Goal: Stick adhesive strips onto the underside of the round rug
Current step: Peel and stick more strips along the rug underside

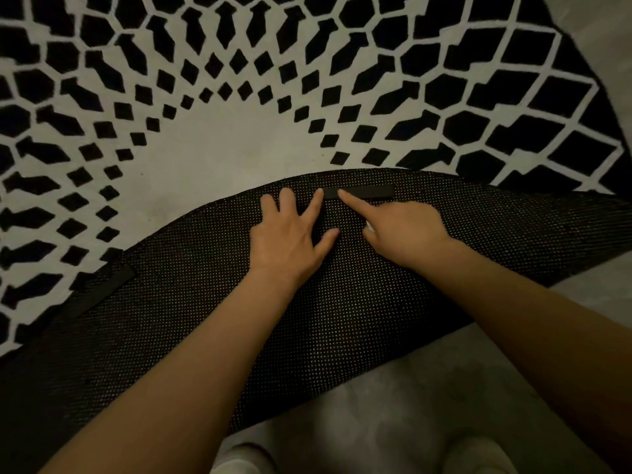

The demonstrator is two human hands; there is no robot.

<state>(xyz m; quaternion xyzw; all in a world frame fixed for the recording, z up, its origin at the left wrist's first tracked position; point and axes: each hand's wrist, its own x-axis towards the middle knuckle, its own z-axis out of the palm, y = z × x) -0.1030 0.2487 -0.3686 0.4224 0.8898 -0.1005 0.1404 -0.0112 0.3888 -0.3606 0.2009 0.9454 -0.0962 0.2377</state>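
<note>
I'm seeing the left hand lying flat, fingers spread, on the rug underside — right hand, other fingers curled, is pressing its forefinger on the adhesive strip.

I note the rug face as matt, short-piled cloth; its folded-over underside is dark woven mesh with pale dots. Adhesive strip: smooth matt black. Floor: dull grey.

Round rug cut off at top and left edges beyond the hands, right hand curled fingers hiding something small and pale, pale shapes below both forearms cropped by bottom edge, blurred, unidentifiable
</note>
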